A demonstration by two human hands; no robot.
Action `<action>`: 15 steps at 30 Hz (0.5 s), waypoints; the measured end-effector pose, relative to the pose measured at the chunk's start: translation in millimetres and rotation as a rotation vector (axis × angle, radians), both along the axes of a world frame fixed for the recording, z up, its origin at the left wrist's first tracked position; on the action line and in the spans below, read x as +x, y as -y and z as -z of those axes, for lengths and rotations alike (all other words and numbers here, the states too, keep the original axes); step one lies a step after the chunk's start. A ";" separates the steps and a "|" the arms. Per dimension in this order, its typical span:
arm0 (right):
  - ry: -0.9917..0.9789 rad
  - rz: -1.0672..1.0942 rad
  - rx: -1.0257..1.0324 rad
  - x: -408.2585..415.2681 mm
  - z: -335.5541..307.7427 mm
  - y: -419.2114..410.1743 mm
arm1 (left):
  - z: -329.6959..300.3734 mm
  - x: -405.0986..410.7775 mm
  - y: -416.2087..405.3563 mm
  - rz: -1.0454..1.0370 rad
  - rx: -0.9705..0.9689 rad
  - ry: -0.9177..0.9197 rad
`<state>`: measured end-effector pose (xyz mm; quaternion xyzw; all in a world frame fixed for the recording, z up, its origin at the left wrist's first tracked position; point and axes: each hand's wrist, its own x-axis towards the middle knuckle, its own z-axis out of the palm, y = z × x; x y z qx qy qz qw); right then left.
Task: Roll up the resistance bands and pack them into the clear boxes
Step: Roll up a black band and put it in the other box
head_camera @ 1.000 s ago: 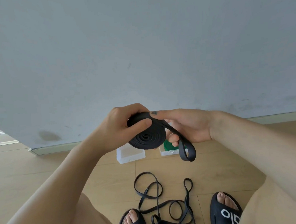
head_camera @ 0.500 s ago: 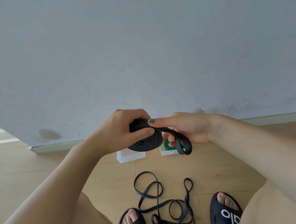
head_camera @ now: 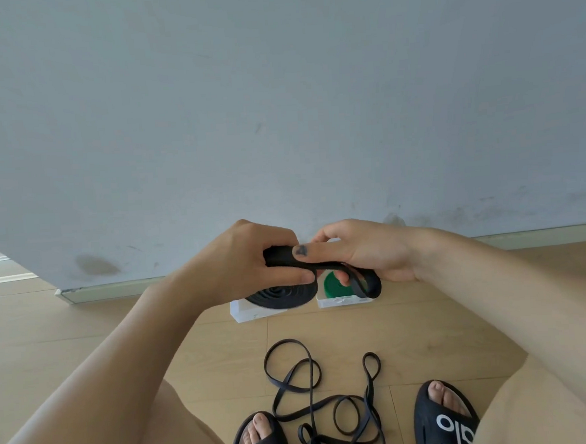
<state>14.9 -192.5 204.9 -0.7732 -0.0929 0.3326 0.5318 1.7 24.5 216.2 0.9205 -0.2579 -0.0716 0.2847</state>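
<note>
My left hand (head_camera: 253, 262) grips a coiled black resistance band (head_camera: 282, 296), held nearly flat above the floor. My right hand (head_camera: 362, 252) pinches the band's short loose tail (head_camera: 367, 284), thumb pressing on the outer wrap. Below them stand two clear boxes on the wooden floor: the left box (head_camera: 245, 314) is mostly hidden by the coil, the right box (head_camera: 341, 301) holds a rolled green band (head_camera: 333, 286). Loose black bands (head_camera: 315, 392) lie tangled on the floor between my feet.
A grey wall (head_camera: 277, 102) with a skirting board (head_camera: 110, 289) rises just behind the boxes. My feet in black slides (head_camera: 444, 422) sit at the bottom, either side of the tangled bands.
The coil has tipped from facing me to lying almost flat. The loose tail has grown shorter as it wraps on, and both hands have lowered slightly toward the boxes.
</note>
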 end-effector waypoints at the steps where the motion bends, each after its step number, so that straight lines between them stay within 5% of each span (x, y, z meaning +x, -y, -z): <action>1: 0.006 0.021 0.011 1.8 -0.5 1.1 | 0.3 -0.4 0.3 0.006 0.003 0.006; 11: 0.047 0.195 0.251 10.6 3.9 0.7 | -3.8 7.7 -5.2 -0.180 -0.182 -0.060; 15: 0.312 0.259 0.257 4.8 6.3 -8.0 | -2.2 10.3 -8.2 -0.249 -0.301 -0.113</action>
